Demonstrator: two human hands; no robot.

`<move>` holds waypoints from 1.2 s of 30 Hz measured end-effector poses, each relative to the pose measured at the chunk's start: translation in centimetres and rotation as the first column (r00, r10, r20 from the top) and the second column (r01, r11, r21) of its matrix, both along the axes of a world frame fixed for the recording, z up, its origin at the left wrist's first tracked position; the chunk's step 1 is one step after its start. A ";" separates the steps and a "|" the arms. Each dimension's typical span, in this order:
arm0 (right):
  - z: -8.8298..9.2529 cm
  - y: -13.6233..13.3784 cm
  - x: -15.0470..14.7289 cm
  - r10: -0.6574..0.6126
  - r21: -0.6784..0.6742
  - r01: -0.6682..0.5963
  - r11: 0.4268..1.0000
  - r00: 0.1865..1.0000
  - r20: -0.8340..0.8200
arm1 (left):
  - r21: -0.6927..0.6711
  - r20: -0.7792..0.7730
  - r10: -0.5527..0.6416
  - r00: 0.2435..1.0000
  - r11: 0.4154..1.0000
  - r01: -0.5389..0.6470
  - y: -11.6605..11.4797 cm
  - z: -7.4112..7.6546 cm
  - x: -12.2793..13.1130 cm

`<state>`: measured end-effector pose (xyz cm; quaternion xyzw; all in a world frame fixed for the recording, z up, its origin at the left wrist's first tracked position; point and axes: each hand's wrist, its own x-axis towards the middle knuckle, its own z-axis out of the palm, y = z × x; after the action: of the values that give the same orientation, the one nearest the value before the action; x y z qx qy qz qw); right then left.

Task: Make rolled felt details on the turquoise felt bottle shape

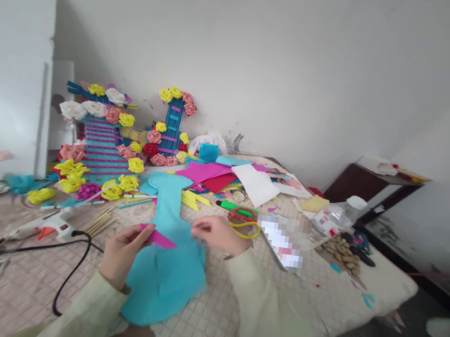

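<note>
My left hand (123,252) pinches a magenta paper strip (163,240) between thumb and fingers, over a light-blue guitar-shaped cutout (167,286). The cutout lies flat, its round body toward me and its narrow neck pointing away. To the right of the strip, my right hand (221,235) hovers above the cutout's right side with fingers curled together. Its fingertips are slightly blurred, and whatever they may hold is too small to tell. Scissors (244,222) with red and yellow handles lie just beyond my right hand, beside a green marker (238,209).
Flower-trimmed blue decorations (104,145) lean at the back left. A glue gun (58,227) with a black cord and thin wooden sticks (99,221) lie left. Coloured paper sheets (207,174) pile up behind. A phone (281,242), plastic bottle (339,213) and peanuts (343,254) are right.
</note>
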<state>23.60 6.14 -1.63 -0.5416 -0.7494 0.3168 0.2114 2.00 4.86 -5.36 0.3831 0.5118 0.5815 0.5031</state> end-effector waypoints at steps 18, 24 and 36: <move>-1.5 9.4 14.4 -0.279 0.064 0.283 0.957 0.839 0.467 | 0.081 -0.128 -0.075 0.989 0.993 0.085 -0.5 0.4 0.7; -1.8 10.7 15.4 -0.125 -0.044 0.169 0.985 0.859 0.497 | 0.093 -0.154 -0.093 0.984 0.990 0.108 -0.4 0.2 0.7; -1.4 10.5 13.3 -0.142 0.100 0.105 0.989 0.836 0.531 | 0.151 -0.209 -0.121 0.970 0.976 0.154 -0.2 1.9 1.5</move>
<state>36.91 16.69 -3.07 -0.6483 -0.7522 0.1134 0.0315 3.51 4.62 -3.49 0.5143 0.4814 0.5446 0.4552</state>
